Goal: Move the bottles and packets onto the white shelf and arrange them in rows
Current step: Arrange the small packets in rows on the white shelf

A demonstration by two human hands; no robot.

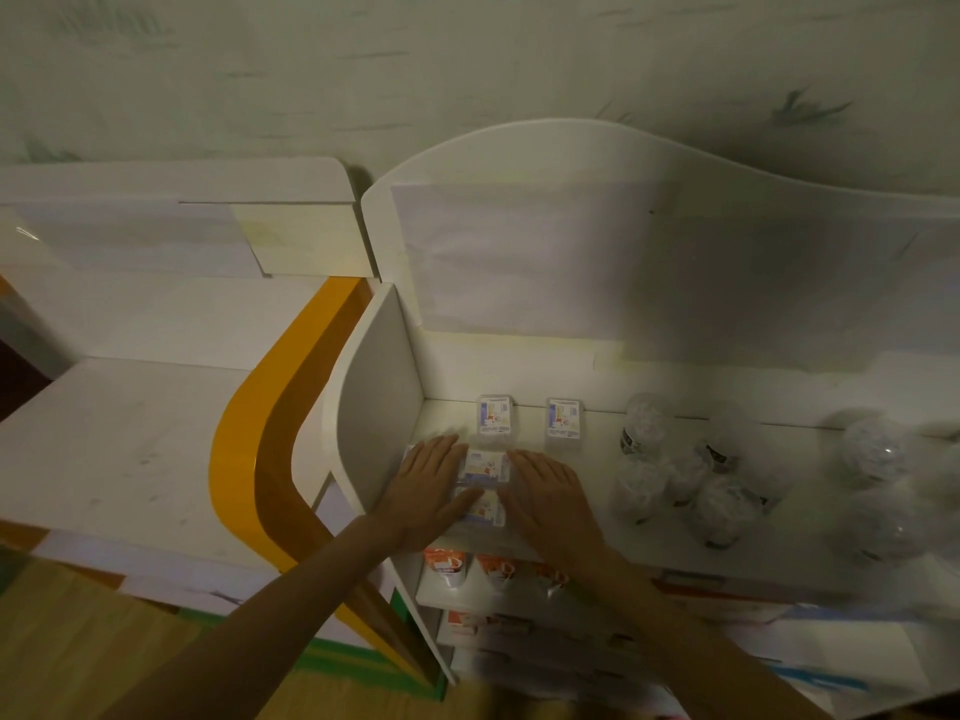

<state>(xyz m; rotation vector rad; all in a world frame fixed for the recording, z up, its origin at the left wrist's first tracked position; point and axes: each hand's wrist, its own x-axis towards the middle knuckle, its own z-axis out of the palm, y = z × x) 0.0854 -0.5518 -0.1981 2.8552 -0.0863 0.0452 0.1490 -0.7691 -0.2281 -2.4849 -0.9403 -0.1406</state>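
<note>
Left hand (434,478) and right hand (545,488), fingers flat, press packets (485,467) between them on the white shelf (571,517), lower centre; uneven pushing risks skewing the row toward the bottles (675,475).

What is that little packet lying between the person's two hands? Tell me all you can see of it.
The packet is small, flat and rectangular, white with blue and orange print too blurred to read. It lies flat near the left end of the white shelf. The left hand and right hand press flat against its sides. Another similar packet lies just nearer.
</note>
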